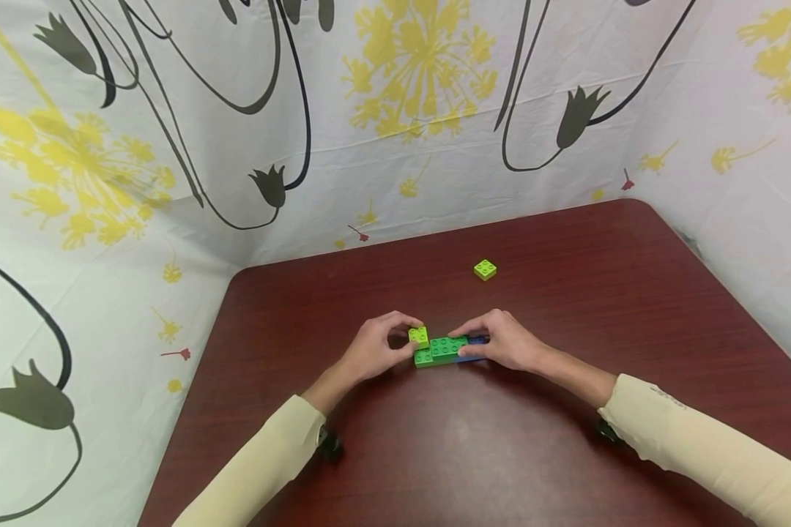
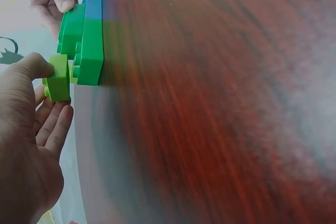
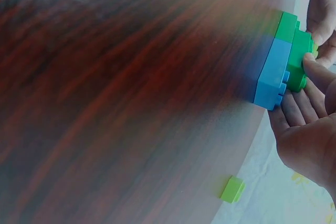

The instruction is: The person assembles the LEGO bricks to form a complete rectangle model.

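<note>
My left hand (image 1: pixel 377 350) pinches a small lime-green toy building brick (image 1: pixel 418 337) between thumb and fingers. This brick hovers just above the exposed studs at the left end of a lower green brick (image 2: pixel 92 53), a narrow gap between them in the left wrist view. A blue brick (image 3: pixel 273 74) sits end to end with the lower green one on the table. Bridging the two is an upper green brick (image 1: pixel 448 347). My right hand (image 1: pixel 509 342) grips that upper brick, thumb on the near side and fingers behind, partly covering the blue brick's right end.
Farther back on the dark reddish-brown wooden table (image 1: pixel 567 278) lies a second lime-green brick (image 1: pixel 485 269). White cloth (image 1: pixel 428 183) with flower prints hangs behind the table and along its sides.
</note>
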Demonstrator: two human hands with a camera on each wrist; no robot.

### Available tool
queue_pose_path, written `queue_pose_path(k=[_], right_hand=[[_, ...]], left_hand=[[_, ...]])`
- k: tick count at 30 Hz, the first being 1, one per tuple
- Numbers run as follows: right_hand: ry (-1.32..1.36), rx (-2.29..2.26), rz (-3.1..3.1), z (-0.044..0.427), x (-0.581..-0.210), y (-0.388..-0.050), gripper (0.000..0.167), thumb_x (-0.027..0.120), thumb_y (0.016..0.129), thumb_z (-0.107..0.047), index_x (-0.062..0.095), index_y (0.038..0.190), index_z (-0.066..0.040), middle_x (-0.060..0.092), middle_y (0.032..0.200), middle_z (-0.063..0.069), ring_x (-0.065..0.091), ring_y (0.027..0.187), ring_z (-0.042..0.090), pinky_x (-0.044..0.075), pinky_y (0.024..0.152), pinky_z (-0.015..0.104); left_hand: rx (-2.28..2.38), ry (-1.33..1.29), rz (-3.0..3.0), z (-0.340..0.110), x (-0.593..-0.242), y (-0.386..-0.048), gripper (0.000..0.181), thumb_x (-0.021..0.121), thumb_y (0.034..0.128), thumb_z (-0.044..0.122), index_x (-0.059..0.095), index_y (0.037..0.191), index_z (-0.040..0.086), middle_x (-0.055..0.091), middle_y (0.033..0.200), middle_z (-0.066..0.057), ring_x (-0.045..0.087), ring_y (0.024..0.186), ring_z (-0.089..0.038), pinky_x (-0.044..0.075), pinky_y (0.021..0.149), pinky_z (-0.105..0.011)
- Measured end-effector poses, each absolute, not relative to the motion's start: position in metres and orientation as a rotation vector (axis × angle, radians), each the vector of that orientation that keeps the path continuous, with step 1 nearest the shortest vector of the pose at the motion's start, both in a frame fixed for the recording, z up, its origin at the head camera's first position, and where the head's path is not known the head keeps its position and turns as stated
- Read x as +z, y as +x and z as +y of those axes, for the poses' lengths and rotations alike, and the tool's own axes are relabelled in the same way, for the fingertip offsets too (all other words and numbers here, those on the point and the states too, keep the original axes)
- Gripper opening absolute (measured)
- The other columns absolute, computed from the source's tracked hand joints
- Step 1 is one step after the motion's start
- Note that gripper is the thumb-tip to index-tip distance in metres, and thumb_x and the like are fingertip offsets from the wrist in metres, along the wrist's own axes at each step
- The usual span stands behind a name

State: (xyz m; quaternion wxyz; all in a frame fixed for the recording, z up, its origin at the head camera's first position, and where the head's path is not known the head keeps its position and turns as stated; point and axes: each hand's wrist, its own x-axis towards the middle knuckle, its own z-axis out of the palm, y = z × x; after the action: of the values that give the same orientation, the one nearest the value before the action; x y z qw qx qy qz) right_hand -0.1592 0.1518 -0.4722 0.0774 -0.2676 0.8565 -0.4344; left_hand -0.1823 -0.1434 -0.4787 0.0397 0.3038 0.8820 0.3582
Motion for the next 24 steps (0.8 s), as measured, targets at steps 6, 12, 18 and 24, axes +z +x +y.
queue_pose_path(k=[6, 12, 18, 24], right_hand=[[-0.796, -1.306, 2.562, 0.152, -0.472, -0.159, 0.031, 0.087, 0.090, -0.015, 0.082, 0.121, -0.011, 0.079, 0.117, 0.005, 0.074, 0.098, 0.013, 0.058, 0.079, 0.029], [-0.805, -1.311, 2.557, 0.152, -0.472, -0.159, 0.031, 0.087, 0.091, -0.015, 0.082, 0.121, -0.011, 0.079, 0.116, 0.004, 0.074, 0.099, 0.014, 0.058, 0.079, 0.030], [-0.810, -1.308, 2.555, 0.152, -0.471, -0.159, 0.031, 0.087, 0.091, -0.015, 0.082, 0.121, -0.011, 0.079, 0.116, 0.004, 0.074, 0.099, 0.013, 0.058, 0.080, 0.030], [-0.808, -1.310, 2.551, 0.152, -0.471, -0.159, 0.031, 0.088, 0.090, -0.014, 0.082, 0.121, -0.010, 0.079, 0.115, 0.004, 0.073, 0.096, 0.011, 0.057, 0.078, 0.028]], left_hand=[[1.090, 0.979, 2.676, -0.145, -0.479, -0.177, 0.032, 0.081, 0.0956, 0.021, 0.073, 0.127, 0.019, 0.070, 0.118, 0.008, 0.070, 0.105, -0.006, 0.059, 0.095, -0.033], [1.102, 1.014, 2.651, -0.145, -0.481, -0.174, 0.032, 0.081, 0.0951, 0.018, 0.073, 0.126, 0.017, 0.070, 0.118, 0.007, 0.071, 0.104, -0.007, 0.060, 0.093, -0.032], [1.119, 1.015, 2.631, -0.143, -0.482, -0.170, 0.033, 0.082, 0.0938, 0.015, 0.073, 0.125, 0.016, 0.070, 0.119, 0.007, 0.071, 0.104, -0.006, 0.059, 0.092, -0.029], [1.123, 1.026, 2.626, -0.143, -0.482, -0.168, 0.034, 0.083, 0.0932, 0.014, 0.072, 0.125, 0.015, 0.070, 0.119, 0.007, 0.071, 0.104, -0.005, 0.058, 0.092, -0.025]])
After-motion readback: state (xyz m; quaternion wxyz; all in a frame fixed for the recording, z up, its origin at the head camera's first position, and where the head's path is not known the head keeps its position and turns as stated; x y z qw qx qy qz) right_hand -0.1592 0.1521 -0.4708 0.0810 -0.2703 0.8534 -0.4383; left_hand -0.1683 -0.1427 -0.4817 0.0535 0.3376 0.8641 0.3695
